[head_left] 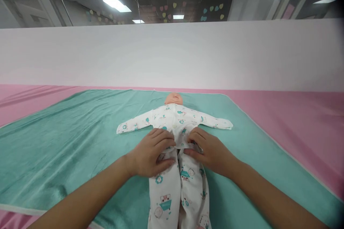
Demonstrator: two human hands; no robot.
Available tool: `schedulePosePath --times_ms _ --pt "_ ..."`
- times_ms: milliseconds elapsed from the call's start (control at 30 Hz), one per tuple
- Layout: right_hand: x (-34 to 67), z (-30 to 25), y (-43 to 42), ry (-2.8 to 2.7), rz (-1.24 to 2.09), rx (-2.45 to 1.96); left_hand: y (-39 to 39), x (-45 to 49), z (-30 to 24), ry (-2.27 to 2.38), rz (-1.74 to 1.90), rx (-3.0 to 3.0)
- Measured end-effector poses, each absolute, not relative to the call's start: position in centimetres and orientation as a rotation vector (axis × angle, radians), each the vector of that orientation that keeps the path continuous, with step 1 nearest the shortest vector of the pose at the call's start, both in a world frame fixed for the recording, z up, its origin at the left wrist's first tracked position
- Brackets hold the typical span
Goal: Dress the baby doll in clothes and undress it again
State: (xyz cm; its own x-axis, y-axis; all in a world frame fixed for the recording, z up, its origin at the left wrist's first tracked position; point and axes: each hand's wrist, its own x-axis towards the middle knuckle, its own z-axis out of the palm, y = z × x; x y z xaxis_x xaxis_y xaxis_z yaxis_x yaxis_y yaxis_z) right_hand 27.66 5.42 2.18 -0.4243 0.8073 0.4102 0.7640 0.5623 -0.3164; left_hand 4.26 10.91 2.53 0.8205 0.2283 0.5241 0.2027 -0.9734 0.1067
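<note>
A baby doll (173,98) lies on its back on a teal blanket (67,143), arms spread out, dressed in a white printed sleepsuit (174,116). Both my hands rest on the doll's waist. My left hand (152,152) has its fingers curled together, pinching the suit's fabric at the front opening. My right hand (208,148) does the same from the other side, fingertips pressed on the same seam. The suit's legs (178,193) run down toward me.
The blanket covers a pink sheet (295,121) that shows at left, right and near corner. A white partition wall (172,53) stands right behind the surface. Ceiling lights and paper hearts show above it.
</note>
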Motion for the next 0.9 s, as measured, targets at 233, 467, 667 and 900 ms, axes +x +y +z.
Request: schedulePosePath --times_ms 233,467,667,900 --pt "28.5 1.7 5.2 -2.227 -0.143 -1.07 11.0 4.3 2.2 0.587 0.888 3.044" --pt "28.2 1.0 5.0 -2.299 -0.15 -1.046 11.1 4.0 2.5 0.614 0.859 2.947" --pt "27.7 0.3 5.1 -2.354 -0.126 -1.004 10.9 4.6 2.6 0.838 0.773 2.769" --pt "27.3 0.4 4.9 -2.328 -0.167 -0.991 10.9 4.1 1.8 0.557 1.02 2.975"
